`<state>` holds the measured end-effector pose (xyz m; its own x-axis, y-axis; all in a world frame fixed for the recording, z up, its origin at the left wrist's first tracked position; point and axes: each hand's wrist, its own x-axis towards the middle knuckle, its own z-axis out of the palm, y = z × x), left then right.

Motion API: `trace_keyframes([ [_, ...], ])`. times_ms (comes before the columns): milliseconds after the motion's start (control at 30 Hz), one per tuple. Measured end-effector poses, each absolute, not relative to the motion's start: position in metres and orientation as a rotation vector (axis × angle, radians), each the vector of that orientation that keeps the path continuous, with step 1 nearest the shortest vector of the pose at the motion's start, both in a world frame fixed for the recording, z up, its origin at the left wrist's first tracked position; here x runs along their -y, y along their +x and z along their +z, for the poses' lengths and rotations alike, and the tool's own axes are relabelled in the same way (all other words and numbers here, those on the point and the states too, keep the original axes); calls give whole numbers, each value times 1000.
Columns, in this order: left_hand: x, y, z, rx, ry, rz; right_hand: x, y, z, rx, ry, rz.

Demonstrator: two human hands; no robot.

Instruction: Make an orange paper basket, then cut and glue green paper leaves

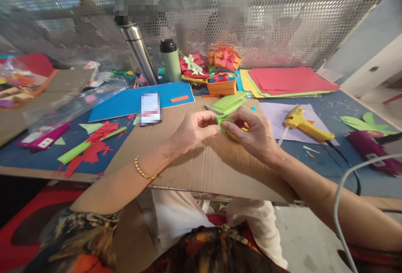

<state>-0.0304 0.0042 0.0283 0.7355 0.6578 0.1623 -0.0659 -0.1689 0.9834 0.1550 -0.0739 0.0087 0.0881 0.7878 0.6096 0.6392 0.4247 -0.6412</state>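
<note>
My left hand (199, 128) pinches the left end of a small green paper piece (223, 119) above the cardboard sheet (201, 164). My right hand (253, 132) has its thumb and fingers closed on the right side of the same piece. Folded light green paper (229, 103) lies just beyond the fingertips, with a pointed grey tip beside it. Yellow scissor-like handles (234, 134) show partly under my right hand. To the right, a yellow glue gun (306, 125) rests on a lilac sheet (270, 112).
Behind are orange paper baskets (221, 85), a green bottle (171, 63), a steel flask (141, 53) and stacked red sheets (285, 81). Red scraps (97, 147) and a blue board (119, 103) lie left. A pale cable (337, 202) hangs by my right forearm.
</note>
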Motion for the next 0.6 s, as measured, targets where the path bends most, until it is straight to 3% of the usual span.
trace_keyframes([
  [600, -4, -31, 27, -561, 1764, 689, 76, 157, 5, 1577, -1390, 293],
])
